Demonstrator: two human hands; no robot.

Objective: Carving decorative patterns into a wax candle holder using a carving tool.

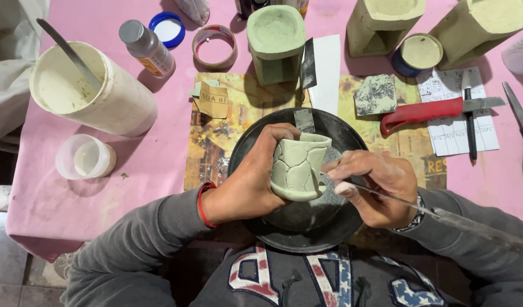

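Both arms wear long grey sweatshirt sleeves, loose and creased. The left hand [247, 190] has a thin red band around the wrist at the cuff; the right hand [375, 185] has a dark beaded bracelet with pale specks. At the bottom centre of the frame, the sweatshirt's chest carries large appliqué letters in red, white and star-patterned blue, with dark drawstrings hanging between them.

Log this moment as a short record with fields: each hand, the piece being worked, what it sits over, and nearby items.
left hand: grips the clay cup, thumb over its rim
right hand: holds a thin metal tool, tip at the cup's side
clay cup: pale green, wall scored with curved lines, tilted
base: black round turntable on a pink table cloth
left side: white bucket with a stick in it, small clear cup
right side: red-handled knife
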